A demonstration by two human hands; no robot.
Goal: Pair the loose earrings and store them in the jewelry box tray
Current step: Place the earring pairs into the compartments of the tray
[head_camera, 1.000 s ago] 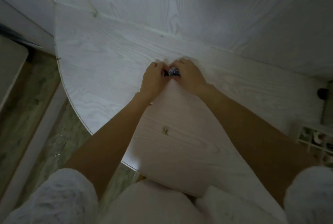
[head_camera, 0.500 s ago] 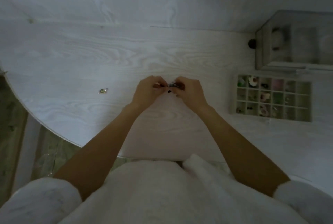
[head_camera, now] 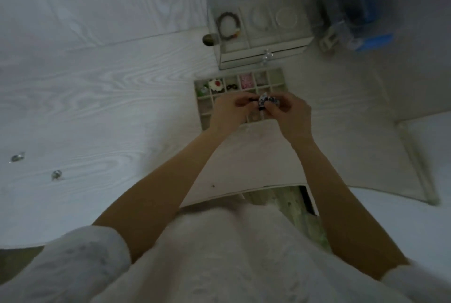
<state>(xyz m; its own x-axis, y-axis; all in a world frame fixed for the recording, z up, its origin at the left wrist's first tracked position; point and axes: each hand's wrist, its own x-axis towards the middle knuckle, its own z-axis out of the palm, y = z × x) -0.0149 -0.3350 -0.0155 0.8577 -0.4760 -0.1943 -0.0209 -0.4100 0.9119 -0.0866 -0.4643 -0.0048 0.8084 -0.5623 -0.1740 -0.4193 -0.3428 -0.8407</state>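
Desk (head_camera: 97, 97) – a pale wood-grain top whose curved near edge runs under the forearms; its back edge meets a wall panel of the same grain. Left half carries little, so there is wide room to sweep a hand toward the left edge; the right side is crowded.

Clear jewelry box (head_camera: 258, 22) stands at the back edge, right of centre, w/ a beaded bracelet (head_camera: 228, 25) in its top section. A blurred blue-and-clear object (head_camera: 353, 10) sits just beside it, toward the back right corner.

Tray (head_camera: 202, 107) – a gridded insert, lying on the desk directly in front of the box, prob. drawn out so the cells are reachable from above. Back-row cells already hold pieces, incl. a white flower w/ red centre (head_camera: 216, 84) and a pink item (head_camera: 245, 81); several cells look free, though the hands hide the near rows.

Left hand (head_camera: 231, 110) and right hand (head_camera: 290, 112) meet over the tray's middle, fingers curled, together pinching a small dark-and-white patterned earring pair (head_camera: 264, 101) – held at the fingertips, likely to keep the two matched pieces joined before lowering them. Which cell lies beneath cannot be told.

Two loose earrings (head_camera: 17, 157) and (head_camera: 56, 174) lie near the desk's left edge, close to each other, well apart from the tray – not yet stored.
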